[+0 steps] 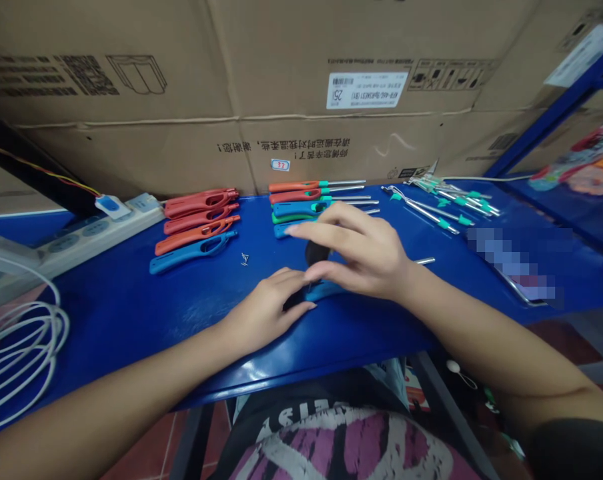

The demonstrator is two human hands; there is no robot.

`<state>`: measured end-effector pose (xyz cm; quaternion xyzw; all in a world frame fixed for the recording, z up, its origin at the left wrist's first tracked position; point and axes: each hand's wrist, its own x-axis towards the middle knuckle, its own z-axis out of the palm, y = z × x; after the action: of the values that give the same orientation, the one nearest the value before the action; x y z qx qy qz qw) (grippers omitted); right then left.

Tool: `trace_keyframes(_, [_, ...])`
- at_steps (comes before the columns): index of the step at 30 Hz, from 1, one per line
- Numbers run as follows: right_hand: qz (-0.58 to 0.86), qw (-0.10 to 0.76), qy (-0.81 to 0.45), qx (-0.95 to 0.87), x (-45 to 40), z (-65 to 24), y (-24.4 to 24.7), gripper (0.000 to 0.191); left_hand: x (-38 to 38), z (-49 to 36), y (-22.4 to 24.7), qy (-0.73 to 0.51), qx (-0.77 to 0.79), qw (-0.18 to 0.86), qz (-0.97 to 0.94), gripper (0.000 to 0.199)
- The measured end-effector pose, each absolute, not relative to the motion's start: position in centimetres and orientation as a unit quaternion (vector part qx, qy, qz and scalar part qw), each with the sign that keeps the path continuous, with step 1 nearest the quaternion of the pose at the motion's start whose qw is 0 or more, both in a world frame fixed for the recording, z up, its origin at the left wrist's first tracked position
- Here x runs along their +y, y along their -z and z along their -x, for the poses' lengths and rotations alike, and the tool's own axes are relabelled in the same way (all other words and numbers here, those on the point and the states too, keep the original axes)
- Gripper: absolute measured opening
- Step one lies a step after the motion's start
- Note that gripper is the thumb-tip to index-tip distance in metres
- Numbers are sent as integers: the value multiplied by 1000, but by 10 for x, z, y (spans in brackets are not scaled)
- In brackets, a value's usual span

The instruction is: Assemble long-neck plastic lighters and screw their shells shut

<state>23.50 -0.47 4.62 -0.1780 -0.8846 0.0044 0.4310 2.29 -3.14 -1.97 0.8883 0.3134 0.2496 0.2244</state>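
My left hand (269, 310) is closed on the near end of a blue lighter (326, 289) lying on the table; its metal tube shows beyond my right wrist. My right hand (364, 250) grips the black handle of a short screwdriver (315, 253), upright over the lighter. The screwdriver's tip is mostly hidden by my fingers. A few small screws (245, 259) lie to the left. Behind my hands is a row of lighters with metal tubes (296, 196). Further left are several red, orange and blue lighter handles (194, 253) without tubes.
Loose metal tubes with green parts (456, 197) lie at the back right, near a phone (516, 267). A power strip (91, 230) and coiled white cable (26, 353) stand at left. Cardboard (281, 80) walls the back of the blue table (201, 320).
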Motion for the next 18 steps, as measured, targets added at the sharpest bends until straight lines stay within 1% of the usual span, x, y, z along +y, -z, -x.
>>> trace_keyframes(3, [160,391,-133,-897,-2,-239,-52,41,-31,-24,17,-258,308,231,-886,31])
trace_keyframes(4, [154,389,-168,-893,-1,-241,-54,39,-31,-24,17,-260,308,233,-885,31])
trace_keyframes(6, [148,403,-196,-882,2,-243,-56,33,-31,-24,16,-262,311,238,-882,31])
trace_keyframes(9, [145,424,-177,-876,3,-244,-56,26,-30,-24,18,-270,316,248,-875,29])
trace_keyframes(13, [145,431,-123,-882,-1,-239,-53,27,-30,-24,21,-284,316,244,-872,29])
trace_keyframes(18, [177,438,12,-881,-10,-231,-48,30,-30,-25,25,-285,317,232,-874,26])
